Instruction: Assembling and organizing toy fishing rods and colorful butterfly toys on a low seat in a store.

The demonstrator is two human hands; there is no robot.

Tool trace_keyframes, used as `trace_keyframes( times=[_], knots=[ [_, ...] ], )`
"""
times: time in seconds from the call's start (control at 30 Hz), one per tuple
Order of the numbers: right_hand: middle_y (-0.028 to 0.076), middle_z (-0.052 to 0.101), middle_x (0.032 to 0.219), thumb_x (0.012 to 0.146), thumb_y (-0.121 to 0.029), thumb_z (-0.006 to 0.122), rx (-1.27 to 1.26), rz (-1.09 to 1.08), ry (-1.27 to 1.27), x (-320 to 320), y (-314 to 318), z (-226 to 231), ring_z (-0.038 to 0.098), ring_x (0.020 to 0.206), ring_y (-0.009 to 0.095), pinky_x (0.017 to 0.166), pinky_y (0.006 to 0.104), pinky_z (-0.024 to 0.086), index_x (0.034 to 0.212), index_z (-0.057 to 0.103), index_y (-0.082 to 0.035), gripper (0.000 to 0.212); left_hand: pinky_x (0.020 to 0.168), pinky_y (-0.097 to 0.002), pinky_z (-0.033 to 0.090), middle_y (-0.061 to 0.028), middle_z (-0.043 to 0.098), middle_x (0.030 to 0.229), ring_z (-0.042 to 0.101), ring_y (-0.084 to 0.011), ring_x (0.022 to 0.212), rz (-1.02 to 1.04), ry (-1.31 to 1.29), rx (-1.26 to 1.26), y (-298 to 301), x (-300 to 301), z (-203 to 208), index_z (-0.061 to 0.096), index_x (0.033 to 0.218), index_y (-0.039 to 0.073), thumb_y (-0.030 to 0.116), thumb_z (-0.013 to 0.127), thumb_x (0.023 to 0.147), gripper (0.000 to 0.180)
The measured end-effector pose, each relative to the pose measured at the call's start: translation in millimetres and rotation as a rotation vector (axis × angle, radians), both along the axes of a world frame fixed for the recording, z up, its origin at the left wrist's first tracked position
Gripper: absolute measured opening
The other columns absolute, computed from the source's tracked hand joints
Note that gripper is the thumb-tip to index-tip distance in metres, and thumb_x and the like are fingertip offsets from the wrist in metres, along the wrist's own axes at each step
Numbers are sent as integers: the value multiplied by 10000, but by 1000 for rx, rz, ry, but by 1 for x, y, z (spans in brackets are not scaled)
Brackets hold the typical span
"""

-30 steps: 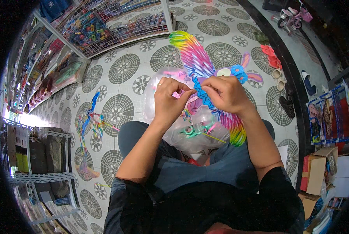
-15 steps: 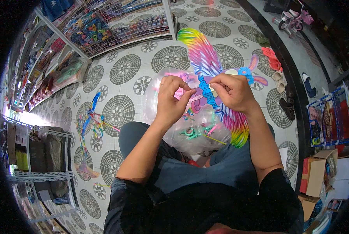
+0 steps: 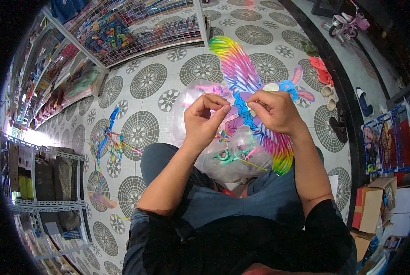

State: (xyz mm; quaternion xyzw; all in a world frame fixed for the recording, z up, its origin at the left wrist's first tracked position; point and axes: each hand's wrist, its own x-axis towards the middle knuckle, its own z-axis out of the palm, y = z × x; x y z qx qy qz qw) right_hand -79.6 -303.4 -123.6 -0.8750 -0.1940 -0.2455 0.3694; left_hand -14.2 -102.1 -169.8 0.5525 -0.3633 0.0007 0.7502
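A flat rabbit-shaped figure (image 3: 248,115) with a blue dress and rainbow feathered wings (image 3: 236,62) lies in front of me, its long ears (image 3: 298,75) pointing to the right. My left hand (image 3: 207,119) is at its left edge, thumb and forefinger pinched together. Over the blue dress, my right hand (image 3: 278,112) is pinched too, its fingertips close to the left hand's. What either pinch holds is too fine to make out. Beneath the figure is a clear plastic bag (image 3: 179,112) with pink and green toy parts inside.
Another colourful feathered toy (image 3: 108,135) with streamers lies on the patterned tiles to the left. Wire shelves (image 3: 145,36) of packaged goods stand at the far left. Shoes (image 3: 321,71), a cardboard box (image 3: 370,208) and a blue rack (image 3: 388,137) line the right side.
The fingertips of both hands have shifted very slightly, and both stay pinched. The winged figure sits a little lower in view.
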Motion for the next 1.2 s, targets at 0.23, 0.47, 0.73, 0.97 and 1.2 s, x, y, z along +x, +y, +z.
trace_keyframes(
  times=[0.23, 0.47, 0.73, 0.97, 1.2],
  knots=[
    [121, 625, 650, 793, -58, 645, 22, -59, 88, -7, -3, 13, 617, 554, 220, 518, 314, 458, 822, 649, -13, 53, 782, -272, 465, -95, 649, 910, 599, -141, 844, 215, 3, 96, 6, 5, 4, 585, 864, -4, -47, 669, 809, 109],
    [71, 567, 573, 800, -44, 638, 69, -57, 66, -6, -6, 11, 519, 483, 109, 459, 265, 377, 815, 649, 2, 49, 803, -282, 449, -79, 657, 958, 592, -150, 876, 238, -234, 451, 14, 11, 3, 615, 1131, -7, 106, 606, 907, 251],
    [8, 517, 548, 806, -41, 638, 146, -27, 98, -6, -4, 7, 426, 468, 42, 438, 233, 304, 807, 650, 3, 45, 777, -270, 467, -121, 669, 1007, 619, -158, 883, -480, 727, 35, -11, -12, -11, 612, 1097, -40, 266, 458, 987, 360],
    [11, 501, 526, 805, -48, 643, 137, -41, 80, -6, -6, 10, 436, 464, 43, 436, 238, 312, 805, 652, -2, 48, 738, -266, 480, -106, 687, 928, 636, -158, 834, -532, 740, 7, -6, -7, -17, 636, 1060, -10, 221, 527, 958, 275],
    [8, 487, 512, 802, -42, 644, 139, -40, 52, -4, -7, 7, 434, 448, 48, 430, 238, 311, 806, 658, -4, 41, 795, -278, 489, -88, 686, 919, 630, -145, 846, -351, 623, 36, -6, -10, -18, 679, 968, 0, 71, 649, 869, 125]
  ],
)
